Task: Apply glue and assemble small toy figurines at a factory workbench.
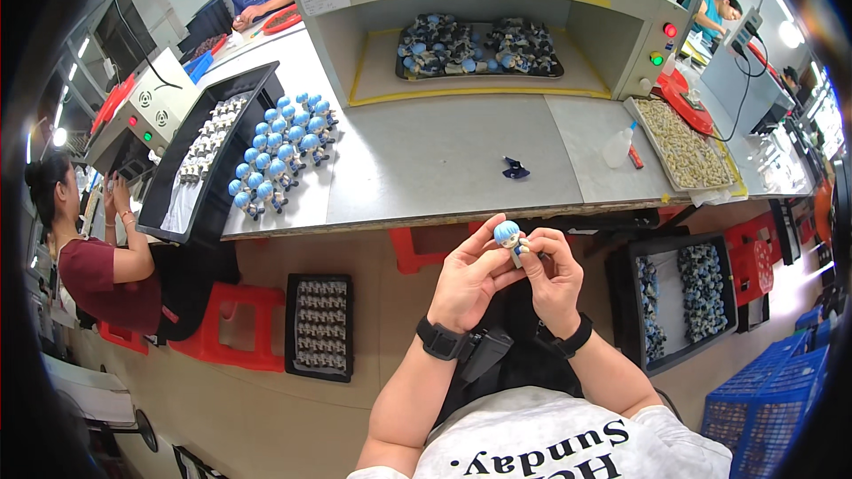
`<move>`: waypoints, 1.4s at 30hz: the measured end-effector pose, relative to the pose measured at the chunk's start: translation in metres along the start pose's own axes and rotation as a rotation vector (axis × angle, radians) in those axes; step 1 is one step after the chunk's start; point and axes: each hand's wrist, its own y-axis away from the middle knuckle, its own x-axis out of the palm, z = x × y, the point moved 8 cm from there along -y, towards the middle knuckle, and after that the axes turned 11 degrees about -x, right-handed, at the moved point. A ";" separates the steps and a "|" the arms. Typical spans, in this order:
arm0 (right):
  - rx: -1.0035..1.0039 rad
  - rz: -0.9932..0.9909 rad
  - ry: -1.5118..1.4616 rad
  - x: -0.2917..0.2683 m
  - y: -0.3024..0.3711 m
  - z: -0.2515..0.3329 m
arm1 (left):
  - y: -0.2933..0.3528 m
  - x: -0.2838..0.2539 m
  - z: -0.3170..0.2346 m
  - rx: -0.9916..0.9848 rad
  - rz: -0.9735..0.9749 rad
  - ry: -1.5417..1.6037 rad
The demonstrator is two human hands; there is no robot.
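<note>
Between my two hands, just off the table's front edge, is a small blue-haired figurine (507, 234). My left hand (470, 277) pinches it from the left side with thumb and fingers. My right hand (553, 277) closes on its body from the right. The fingers hide most of the lower body. Beyond the hands, a small dark blue piece (514, 168) lies on the grey tabletop (426, 164). To the left, several blue-haired figurines (282, 146) stand in rows on the table.
A box-shaped machine (324, 44) stands behind, a tray (532, 76) of figurines inside it. A black bin (169, 213) is at left; a tray of small pale parts (679, 146) and a bottle (618, 147) are at right. Red stools (226, 355) and crates (763, 381) stand below. Co-workers sit nearby.
</note>
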 end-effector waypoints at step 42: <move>-0.106 -0.448 0.654 -0.152 -0.086 -0.007 | -0.004 -0.026 -0.004 0.015 -0.114 -0.011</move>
